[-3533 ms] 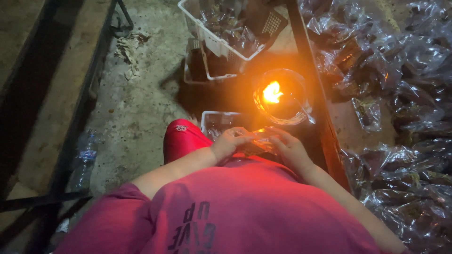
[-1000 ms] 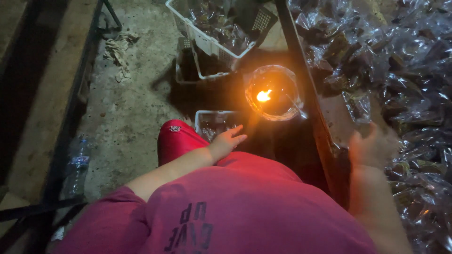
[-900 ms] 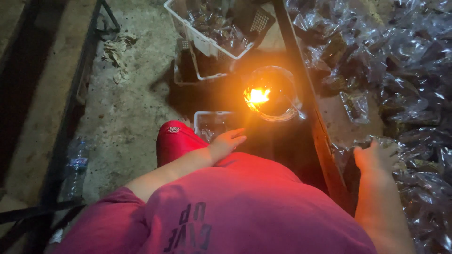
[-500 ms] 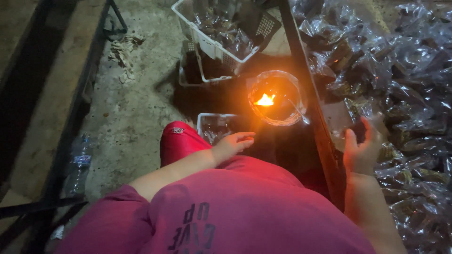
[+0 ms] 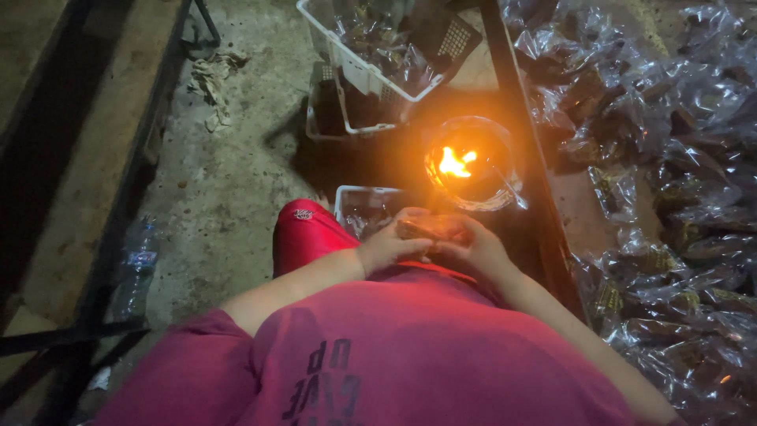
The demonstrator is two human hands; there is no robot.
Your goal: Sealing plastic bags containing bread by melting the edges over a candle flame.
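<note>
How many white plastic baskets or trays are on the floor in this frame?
3: a large basket at top, a smaller one beneath it, and a tray beyond the left hand. Darkness may hide others.

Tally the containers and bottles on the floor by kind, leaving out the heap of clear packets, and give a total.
White plastic baskets: 1
Small clear trays: 1
Bowls holding a flame: 1
Plastic bottles: 1
Total: 4

White basket [image 5: 347, 67], plastic bottle [image 5: 136, 264], probably crumpled rag [image 5: 211, 75]
</note>
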